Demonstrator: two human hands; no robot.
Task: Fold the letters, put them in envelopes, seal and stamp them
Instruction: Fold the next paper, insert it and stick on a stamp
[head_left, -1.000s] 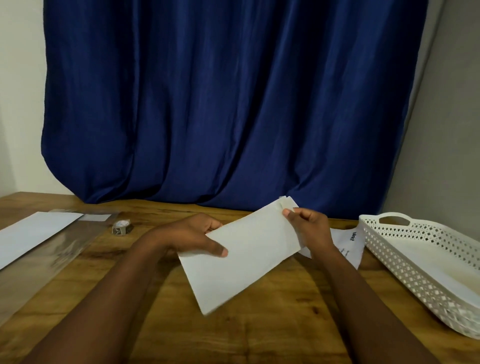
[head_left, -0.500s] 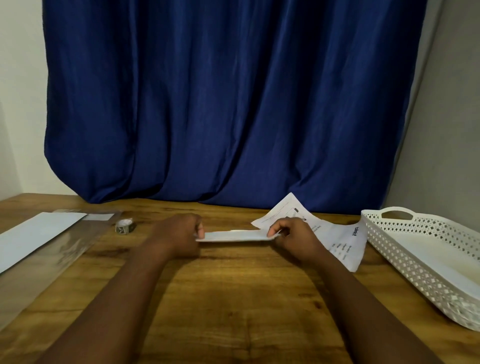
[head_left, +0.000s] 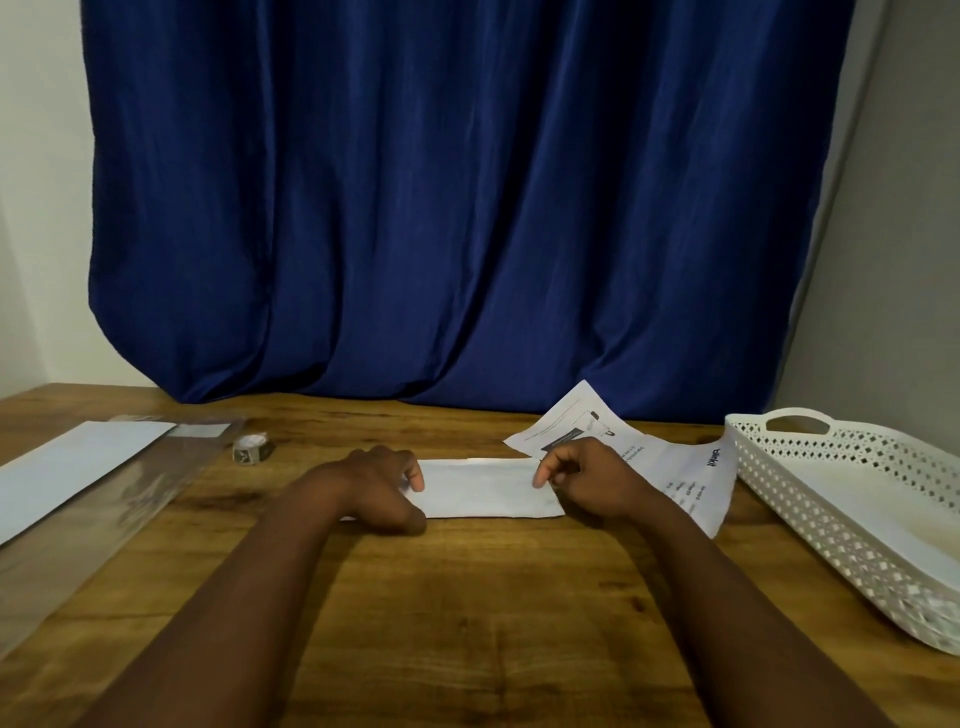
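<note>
A white envelope (head_left: 485, 488) lies flat on the wooden table (head_left: 467, 597), long side across. My left hand (head_left: 374, 486) presses on its left end, thumb and fingers on the paper. My right hand (head_left: 587, 480) pinches its right end near the top edge. A printed letter sheet (head_left: 685, 473) lies partly under my right hand, its far corner lifted. More white envelopes (head_left: 67, 467) rest at the far left on a clear plastic sleeve (head_left: 104, 519). A small roll of stamps (head_left: 252, 448) sits beside the sleeve.
A white perforated plastic basket (head_left: 852, 499) with a handle stands at the right edge of the table. A dark blue curtain (head_left: 467, 208) hangs behind the table's far edge. Bare wood shows in front of my hands.
The envelope was held up tilted a second ago. Both hands turned it flat and lowered it onto the table, uncovering the printed sheet behind it.
</note>
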